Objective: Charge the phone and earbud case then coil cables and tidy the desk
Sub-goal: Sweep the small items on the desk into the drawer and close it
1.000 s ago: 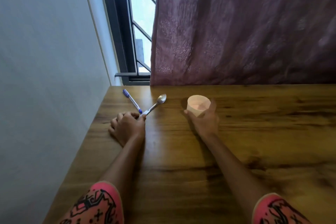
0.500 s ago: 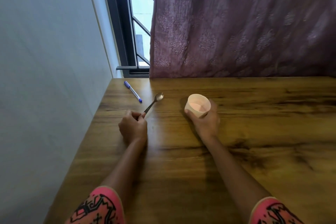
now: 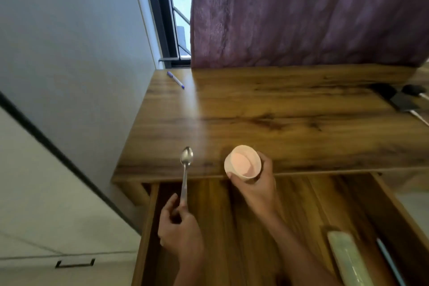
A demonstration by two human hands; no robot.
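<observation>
The left hand [image 3: 181,232] pinches a spoon [image 3: 185,165] by its handle end, bowl pointing away. Just beside it, the right hand [image 3: 255,186] curls its fingers [image 3: 265,162] round a pale cup [image 3: 242,162]. Both are above an open drawer [image 3: 228,227] at the surface's [image 3: 278,104] near edge. A pen [image 3: 175,79] lies far left, a phone [image 3: 404,102] far right.

I see a wooden desk [image 3: 278,111] across the middle of the frame. A blue pen [image 3: 175,79] lies alone at its upper left corner. At the right edge of the frame lie dark flat things [image 3: 404,101], too blurred for me to name, with a white cable [image 3: 420,116] touching them. Below, the drawer [image 3: 301,204] stands open; in its lower right part lie a pale green oblong thing [image 3: 348,260] and a thin blue one [image 3: 390,262] just beside it.
</observation>
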